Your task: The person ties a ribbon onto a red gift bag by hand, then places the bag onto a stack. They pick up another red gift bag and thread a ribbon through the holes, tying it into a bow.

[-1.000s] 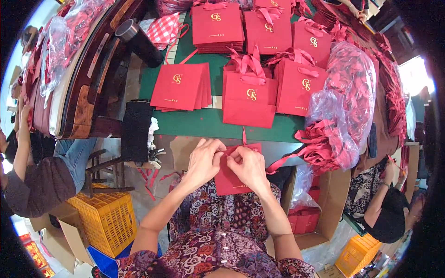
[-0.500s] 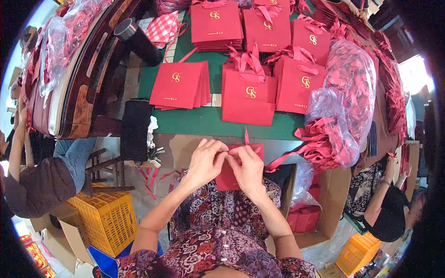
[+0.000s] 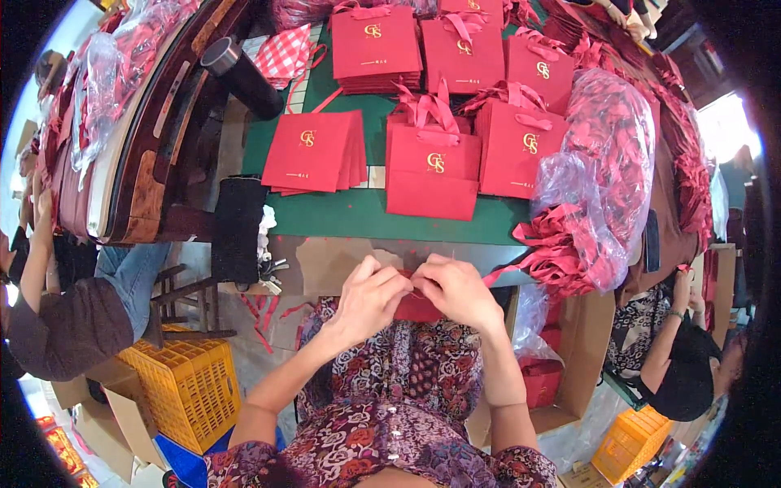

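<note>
Over my lap, at the table's near edge, a small red paper bag [image 3: 417,309] shows between my hands, its upper part mostly covered by fingers. My left hand [image 3: 368,301] is closed, thumb and fingers pinching at the bag's top. Opposite it my right hand [image 3: 462,293] pinches the same spot, so the fingertips nearly meet. Whether a ribbon is between them is too small to tell. Beyond, a finished-looking red bag with ribbon handles [image 3: 432,175] lies on the green table top [image 3: 325,213], beside a fanned stack of red bags [image 3: 313,154].
More red bag stacks [image 3: 377,49] fill the far table. A clear plastic sack of red ribbons [image 3: 606,171] lies at the right. At left stand a black tumbler [image 3: 244,77] and a yellow crate [image 3: 187,390]. An open carton [image 3: 582,366] sits right of my lap. Other people sit on both sides.
Both hands have shifted slightly to the right, with the knuckles raised. The red bag is now tilted and shows less of its front. The upright ribbon end above the fingers is out of sight.
</note>
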Tool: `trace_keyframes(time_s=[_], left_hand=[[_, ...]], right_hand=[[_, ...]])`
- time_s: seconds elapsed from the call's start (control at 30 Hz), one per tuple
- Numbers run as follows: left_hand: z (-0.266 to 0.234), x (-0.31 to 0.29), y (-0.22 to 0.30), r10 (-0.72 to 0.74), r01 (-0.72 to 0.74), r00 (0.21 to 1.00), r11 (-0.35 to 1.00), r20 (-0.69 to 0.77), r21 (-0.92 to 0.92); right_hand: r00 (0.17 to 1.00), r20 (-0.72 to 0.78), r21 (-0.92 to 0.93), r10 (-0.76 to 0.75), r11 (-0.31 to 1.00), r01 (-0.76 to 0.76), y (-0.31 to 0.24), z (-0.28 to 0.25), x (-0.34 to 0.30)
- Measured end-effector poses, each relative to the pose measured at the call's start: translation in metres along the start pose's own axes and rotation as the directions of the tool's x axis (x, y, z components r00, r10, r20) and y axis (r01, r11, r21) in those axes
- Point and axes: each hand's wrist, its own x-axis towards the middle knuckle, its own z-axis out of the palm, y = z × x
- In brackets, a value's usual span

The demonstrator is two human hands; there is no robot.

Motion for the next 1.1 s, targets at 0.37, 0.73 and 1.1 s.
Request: trace_keyframes(time_s=[0.37, 0.73, 1.1], left_hand=[[-0.008, -0.003, -0.006, 0.181, -0.182, 0.981, 0.983, 0.071, 0.003], [-0.008, 0.013, -0.01, 0.036, -0.034, 0.999, 0.982, 0.005, -0.187], [0.003, 0.025, -0.013, -0.252, 0.264, 0.963, 0.951, 0.092, -0.162]], right_hand=[[0.97, 0.241, 0.207, 0.036, 0.974, -0.088, 0.008, -0.009, 0.017], [0.961, -0.094, 0.573, 0.26, 0.803, -0.161, 0.025, 0.021, 0.022], [0.929, -0.242, 0.367, 0.279, 0.913, -0.179, 0.005, 0.019, 0.019]])
